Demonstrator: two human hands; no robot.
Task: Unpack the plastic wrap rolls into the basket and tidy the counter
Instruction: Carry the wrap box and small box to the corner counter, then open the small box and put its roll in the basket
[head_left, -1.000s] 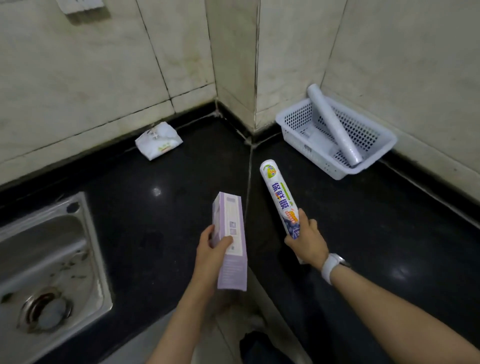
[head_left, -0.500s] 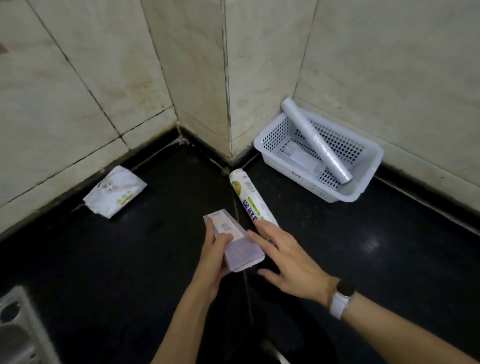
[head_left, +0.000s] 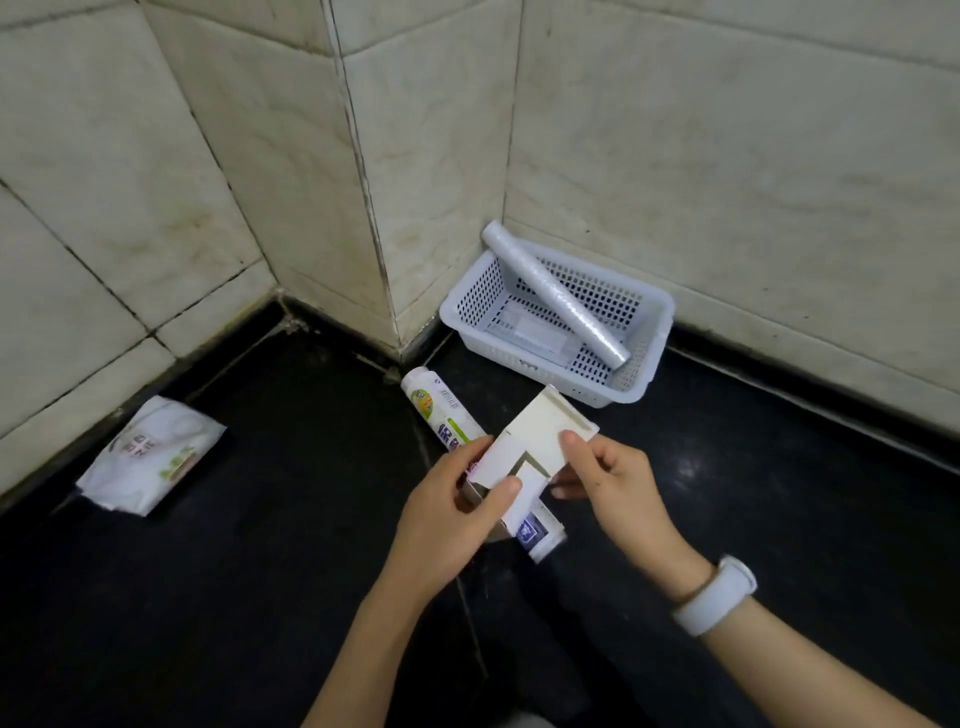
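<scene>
both hands on box (head_left: 535, 457) | left hand (head_left: 447, 514) gripped near end, right hand (head_left: 608, 483) pinched far flap | labelled roll (head_left: 441, 415) lay on counter (head_left: 260, 571) under box, long axis near-right to far-left | basket (head_left: 644, 384) far right, bare roll (head_left: 550, 296) inside | right hand nearer basket

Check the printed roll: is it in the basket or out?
Out. The printed roll lies flat on the black counter, short of the basket, partly hidden behind the box both hands hold.

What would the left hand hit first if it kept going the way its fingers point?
Probably the right hand, on the same box; depth is unclear.
</scene>
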